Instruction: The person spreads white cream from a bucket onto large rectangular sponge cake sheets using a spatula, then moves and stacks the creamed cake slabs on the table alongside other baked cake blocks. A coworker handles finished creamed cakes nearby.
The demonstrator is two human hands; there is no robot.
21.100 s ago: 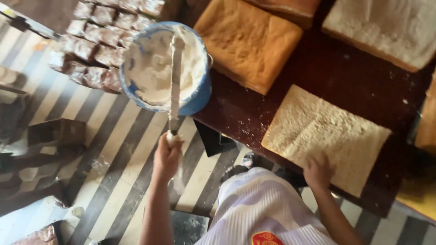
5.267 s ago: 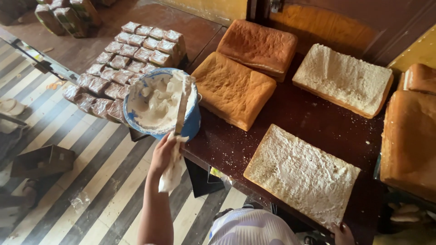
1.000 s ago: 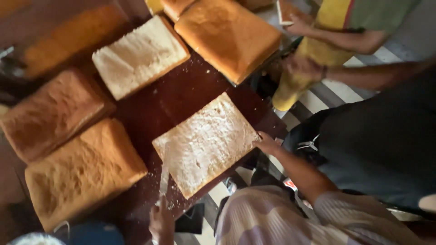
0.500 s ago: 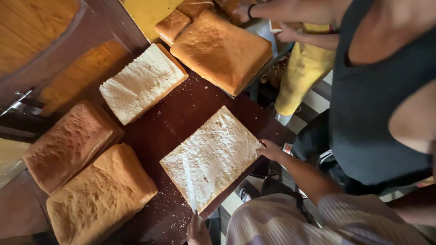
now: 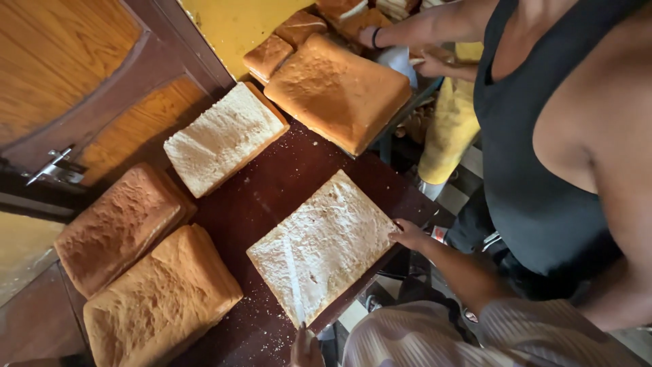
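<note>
A flat, pale cut sponge slab lies on the dark red-brown table in front of me. My right hand rests on the slab's right edge with its fingertips touching it. At the bottom edge of the view, my left hand is closed on the handle of a long, cream-coated spatula. Its blade lies flat across the slab's top.
More slabs ring the table: a pale cut one, a brown one behind, and two brown ones at left. A wooden door stands beyond. A person in a black top stands close on the right. Another person's hand works at the top.
The view has tilted and drawn closer to the table. My left hand has slid right along the near edge to the slab's corner. The person in black now fills more of the right side.
</note>
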